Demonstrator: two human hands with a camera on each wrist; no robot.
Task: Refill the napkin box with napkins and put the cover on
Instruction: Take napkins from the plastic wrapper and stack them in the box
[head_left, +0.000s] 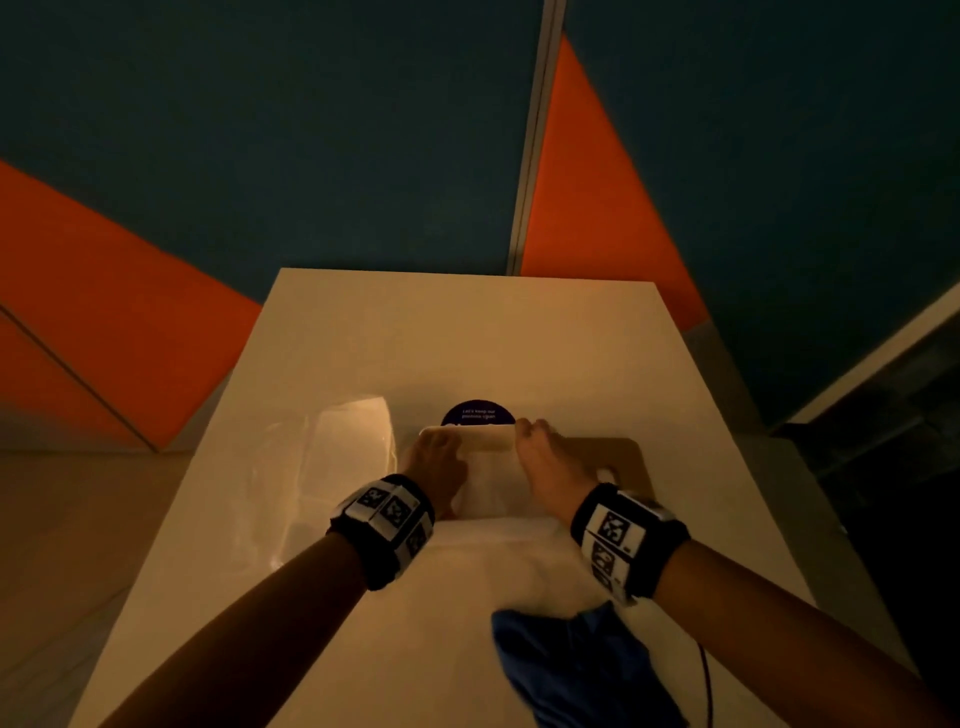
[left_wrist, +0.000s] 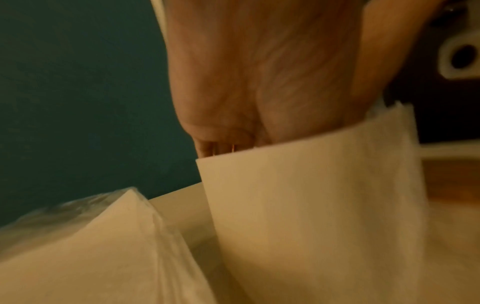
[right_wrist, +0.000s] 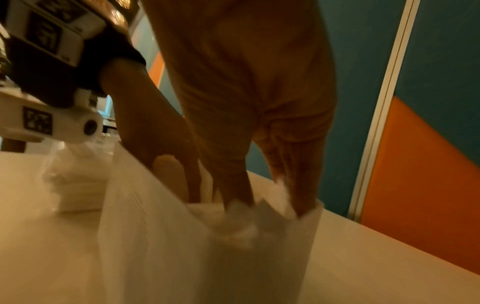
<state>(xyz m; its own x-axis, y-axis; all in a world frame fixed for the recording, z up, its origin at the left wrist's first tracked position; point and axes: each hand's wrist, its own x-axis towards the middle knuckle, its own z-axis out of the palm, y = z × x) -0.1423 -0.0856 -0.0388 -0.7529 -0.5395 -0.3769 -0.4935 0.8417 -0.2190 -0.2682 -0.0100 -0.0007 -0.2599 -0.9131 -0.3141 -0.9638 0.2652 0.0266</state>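
Napkins are the weak spot rn. Your left hand (head_left: 434, 457) and right hand (head_left: 550, 462) both sit at the top of the tall white napkin box (head_left: 480, 478), mid-counter on the pale white counter (head_left: 467, 338), fingers (right_wrist: 233, 185) pushed down inside the opening with the white paper napkins (right_wrist: 241, 226). From the wrist views they look fairly straight, tucked in rather than clamped round anything, tho it's blurry so can't tell 100%.

What could go wrong imo:
- the top napkins already look crumpled and peaky; leave them sticking up and the cover prob won't seat flat
- push down hard on one side and the box could tip or slide, it looks light
- pull your fingers out fast and you'll likely drag sheets back out w/ them

The flat tan cover (head_left: 618, 457) lies just right of the box, touching-close to your right wrist, so easy to knock. The clear plastic napkin pack (head_left: 332, 457) sits just left of the box.
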